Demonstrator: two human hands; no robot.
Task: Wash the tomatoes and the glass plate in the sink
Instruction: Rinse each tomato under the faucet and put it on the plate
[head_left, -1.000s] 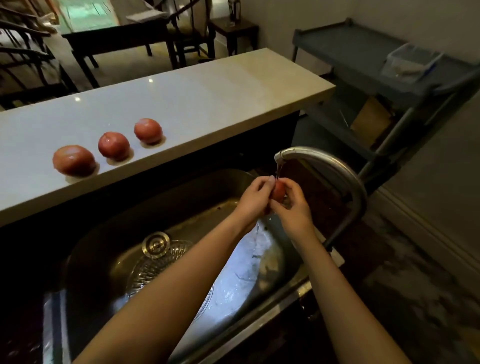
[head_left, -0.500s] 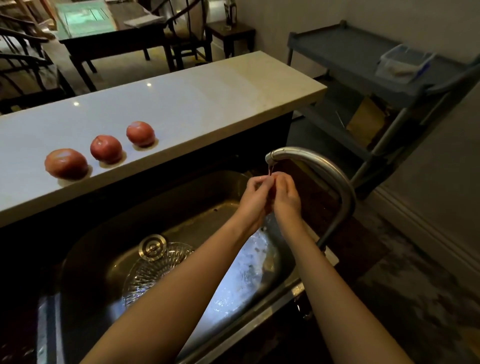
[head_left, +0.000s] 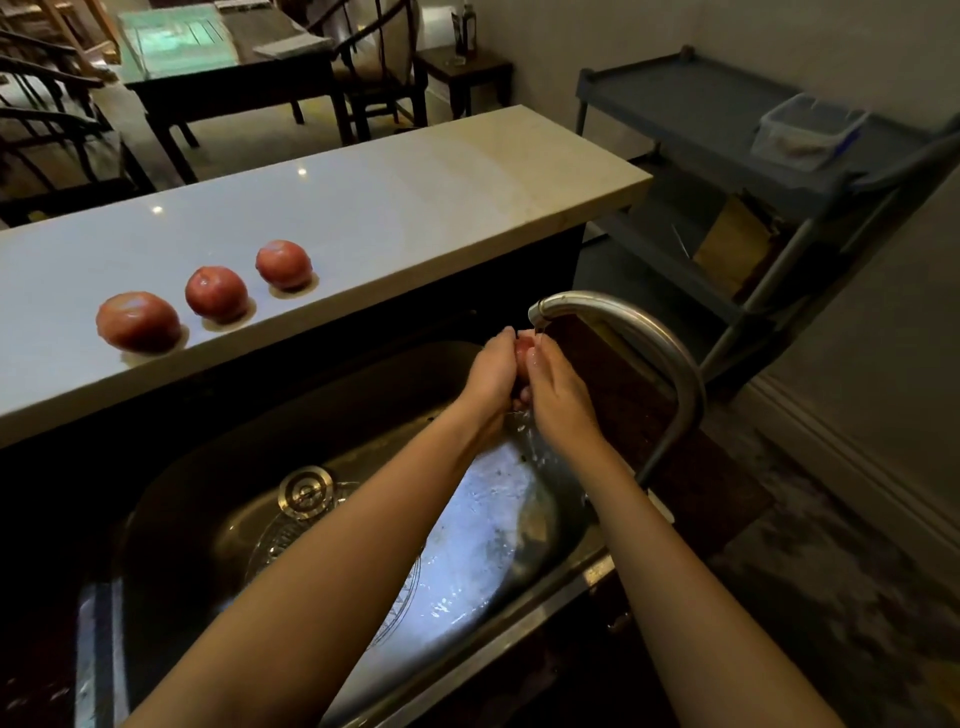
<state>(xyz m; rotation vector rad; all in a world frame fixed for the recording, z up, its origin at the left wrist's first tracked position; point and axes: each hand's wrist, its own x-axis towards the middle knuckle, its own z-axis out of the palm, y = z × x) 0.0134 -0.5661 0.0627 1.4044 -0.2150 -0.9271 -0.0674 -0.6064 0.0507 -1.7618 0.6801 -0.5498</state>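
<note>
My left hand (head_left: 491, 371) and my right hand (head_left: 558, 395) are cupped together around a small red tomato (head_left: 523, 347) right under the spout of the curved metal tap (head_left: 628, 322). Only a sliver of the tomato shows between my fingers. Water runs off my hands into the steel sink (head_left: 171, 499). The patterned glass plate (head_left: 275, 540) lies flat on the sink floor, partly hidden by my left forearm, beside the round drain (head_left: 306, 491). Three wet tomatoes sit in a row on the pale counter (head_left: 415, 208): a left one (head_left: 137, 319), a middle one (head_left: 216, 292) and a right one (head_left: 283, 263).
A grey utility cart (head_left: 727, 124) with a clear plastic box (head_left: 808, 130) stands to the right of the counter's end. Beyond the counter are a dark table (head_left: 228, 78) and chairs. The tap's upright pipe rises close to my right wrist.
My hands have closed more tightly around the tomato, so less of it shows than a second ago. They stay under the running tap; the view has shifted slightly.
</note>
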